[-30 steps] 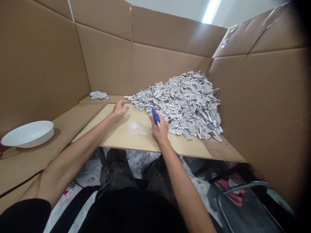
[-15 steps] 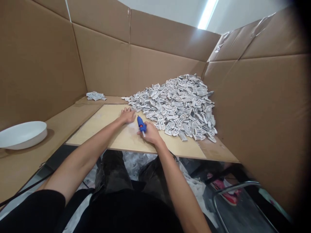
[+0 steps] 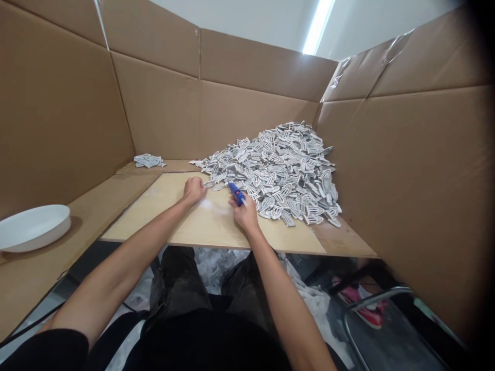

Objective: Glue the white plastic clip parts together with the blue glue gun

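Observation:
My right hand is wrapped round a blue hot glue gun, whose nozzle points away from me toward the pile; a pale glue stick shows at its back end. My left hand is closed at the pile's left edge, its fingers pinching a small pale slotted piece. Beyond both hands rises a large pile of grey-white slotted pieces, many with one rounded end. Under the hands lies a light wooden board.
A small heap of similar pieces lies at the back left. A white oval basin stands on the cardboard at the left. Tall cardboard walls enclose the table. A metal-framed chair is below at the right.
My left hand has drawn back slightly and its fingers have closed on a piece from the pile. The glue gun has moved right and tilted, its nozzle now nearer the pile.

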`<state>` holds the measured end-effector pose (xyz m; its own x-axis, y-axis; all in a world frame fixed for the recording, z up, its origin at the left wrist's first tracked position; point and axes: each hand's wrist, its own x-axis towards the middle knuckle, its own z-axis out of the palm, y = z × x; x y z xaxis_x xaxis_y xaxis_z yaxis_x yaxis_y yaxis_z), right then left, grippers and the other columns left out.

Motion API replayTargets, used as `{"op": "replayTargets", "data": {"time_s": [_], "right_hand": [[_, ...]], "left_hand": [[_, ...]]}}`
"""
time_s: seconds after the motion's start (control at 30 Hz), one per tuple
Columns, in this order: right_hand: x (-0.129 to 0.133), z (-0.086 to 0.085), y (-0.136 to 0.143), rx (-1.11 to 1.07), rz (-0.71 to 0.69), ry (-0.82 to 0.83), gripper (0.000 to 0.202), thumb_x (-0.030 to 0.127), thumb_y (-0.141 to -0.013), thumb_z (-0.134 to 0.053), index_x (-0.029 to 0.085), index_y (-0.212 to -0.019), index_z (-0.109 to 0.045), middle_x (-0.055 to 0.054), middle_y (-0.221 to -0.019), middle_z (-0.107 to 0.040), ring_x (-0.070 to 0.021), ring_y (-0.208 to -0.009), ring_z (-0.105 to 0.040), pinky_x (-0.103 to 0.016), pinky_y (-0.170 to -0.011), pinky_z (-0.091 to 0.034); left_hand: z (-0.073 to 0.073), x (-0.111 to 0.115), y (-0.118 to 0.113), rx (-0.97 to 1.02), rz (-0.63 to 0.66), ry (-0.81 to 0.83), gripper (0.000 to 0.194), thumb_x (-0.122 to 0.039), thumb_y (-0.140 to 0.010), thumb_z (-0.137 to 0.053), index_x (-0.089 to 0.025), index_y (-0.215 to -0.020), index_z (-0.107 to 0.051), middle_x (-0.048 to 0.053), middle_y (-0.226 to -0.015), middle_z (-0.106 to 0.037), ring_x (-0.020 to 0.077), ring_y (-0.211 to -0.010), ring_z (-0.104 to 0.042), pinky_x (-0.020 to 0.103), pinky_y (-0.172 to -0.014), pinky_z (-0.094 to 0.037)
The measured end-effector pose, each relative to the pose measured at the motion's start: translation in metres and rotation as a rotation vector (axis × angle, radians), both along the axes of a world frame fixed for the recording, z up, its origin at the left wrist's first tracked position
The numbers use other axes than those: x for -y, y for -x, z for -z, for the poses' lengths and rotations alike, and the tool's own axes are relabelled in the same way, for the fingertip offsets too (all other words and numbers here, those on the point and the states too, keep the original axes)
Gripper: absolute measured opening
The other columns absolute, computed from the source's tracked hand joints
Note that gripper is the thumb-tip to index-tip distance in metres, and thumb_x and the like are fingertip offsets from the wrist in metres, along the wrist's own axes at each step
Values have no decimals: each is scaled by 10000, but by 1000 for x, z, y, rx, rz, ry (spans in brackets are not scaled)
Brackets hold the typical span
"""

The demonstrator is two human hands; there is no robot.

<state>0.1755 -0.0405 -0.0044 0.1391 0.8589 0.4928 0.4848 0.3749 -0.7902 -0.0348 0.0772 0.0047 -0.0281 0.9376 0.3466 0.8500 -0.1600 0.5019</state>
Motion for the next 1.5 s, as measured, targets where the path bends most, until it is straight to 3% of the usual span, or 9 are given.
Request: {"op": "replayTargets", "data": {"time_s": [0.2, 0.37, 0.53, 0.87, 1.0, 1.13, 1.27, 1.37, 1.5], "right_hand": [[-2, -5, 2, -198, 49, 9, 169, 329, -793, -772, 194, -893, -781, -80, -929, -824, -272, -885, -764, -356, -873, -568], [-3, -7, -1, -349, 48, -10, 239, 388, -776, -784, 177, -887, -776, -78, -909, -818, -251, -867, -747, -360, -878, -575], [-8, -4, -2, -487, 30, -19, 343, 461, -727, -806, 170, -898, -747, -75, -919, -801, -218, -823, -721, -332, -781, -576], [-8, -1, 1, -458, 16, -82, 329, 449, -771, -785, 186, -967, -761, -94, -998, -822, -256, -907, -767, -411, -897, -619], [-2, -5, 2, -443, 27, -91, 356, 445, -796, -760, 177, -1030, -768, -94, -1054, -819, -259, -952, -776, -399, -919, -614], [2, -9, 4, -358, 37, -71, 301, 431, -792, -753, 175, -949, -769, -63, -907, -803, -242, -853, -754, -364, -868, -588], [1, -9, 5, -349, 79, -25, 323, 486, -788, -749, 174, -873, -749, -24, -729, -729, -209, -685, -665, -327, -714, -539], [1, -8, 6, -393, 129, -10, 370, 535, -782, -764, 173, -852, -731, -17, -715, -701, -194, -652, -617, -322, -682, -516], [1, -8, 9, -407, 137, -28, 379, 524, -777, -765, 163, -892, -755, -38, -797, -743, -211, -745, -651, -333, -767, -539]], "left_hand": [[-10, 22, -11, 357, 24, -100, 224, -170, -734, -762, -191, -942, -683, 21, -783, -649, 223, -782, -609, 312, -747, -453], [-16, 50, -32, 827, 190, 61, 192, -258, -761, -816, -160, -715, -657, 17, -655, -620, 160, -626, -559, 263, -615, -425], [-14, 78, -52, 1231, 417, 247, 253, -334, -884, -787, -170, -982, -622, 43, -785, -706, 160, -625, -657, 264, -595, -513], [-7, 82, -52, 1155, 653, 291, 404, 14, -637, -767, -176, -949, -595, -4, -772, -683, 100, -596, -599, 218, -538, -403], [-4, 82, -52, 1137, 656, 294, 397, -19, -650, -794, -163, -981, -627, 39, -842, -727, 147, -701, -667, 243, -602, -451], [-4, 82, -58, 1265, 713, 317, 254, -142, -735, -806, -142, -960, -688, 73, -895, -740, 173, -784, -689, 301, -744, -540], [0, 77, -54, 1188, 618, 279, 213, -307, -790, -845, -131, -828, -730, 61, -792, -703, 151, -708, -626, 282, -704, -515], [2, 75, -49, 1087, 569, 177, 280, -367, -754, -893, -141, -720, -730, 27, -690, -654, 124, -630, -546, 258, -640, -461], [0, 79, -50, 1223, 566, 159, 333, -334, -622, -982, -133, -779, -767, 63, -808, -755, 173, -758, -665, 311, -783, -557]]}}
